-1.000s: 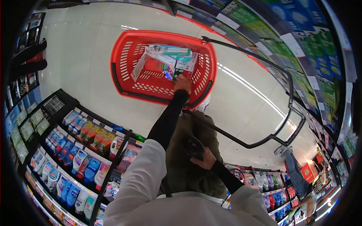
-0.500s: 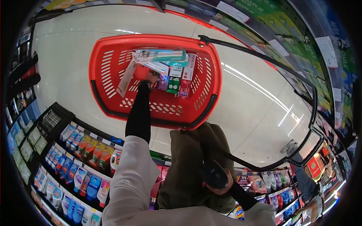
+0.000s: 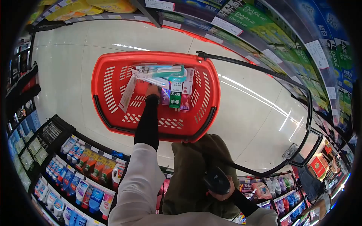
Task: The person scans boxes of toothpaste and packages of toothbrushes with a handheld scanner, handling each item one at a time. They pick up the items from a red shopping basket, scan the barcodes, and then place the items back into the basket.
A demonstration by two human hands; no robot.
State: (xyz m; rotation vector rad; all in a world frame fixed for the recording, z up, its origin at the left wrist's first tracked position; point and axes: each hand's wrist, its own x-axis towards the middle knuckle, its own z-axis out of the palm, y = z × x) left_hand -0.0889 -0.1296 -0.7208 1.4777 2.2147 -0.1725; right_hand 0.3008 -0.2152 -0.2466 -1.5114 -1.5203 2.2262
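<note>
My left hand (image 3: 152,90) reaches down inside a red shopping basket (image 3: 98,75) on the floor, its fingers small and partly under the packs. Just right of it stand a purple box (image 3: 165,96), a green-and-white box (image 3: 175,98) and a pink-red box (image 3: 185,102). Above the fingers lie toothbrush packs (image 3: 162,71), and on the left leans a flat white pack (image 3: 128,94). Whether the left hand grips anything is hard to see. Close to my lap, my right hand (image 3: 224,193) is closed round a black handheld barcode scanner (image 3: 217,180).
Shelves of green toothpaste boxes (image 3: 260,26) run along the upper right. Shelves with bottles (image 3: 96,197) stand at lower left, near a black crate (image 3: 52,130). A black basket handle (image 3: 309,109) extends right over the tiled floor (image 3: 249,124). Another person's legs (image 3: 307,180) show at right.
The basket sits lower in the view, as the camera has tilted up. My left hand remains inside it beside the boxes. My right hand still holds the scanner.
</note>
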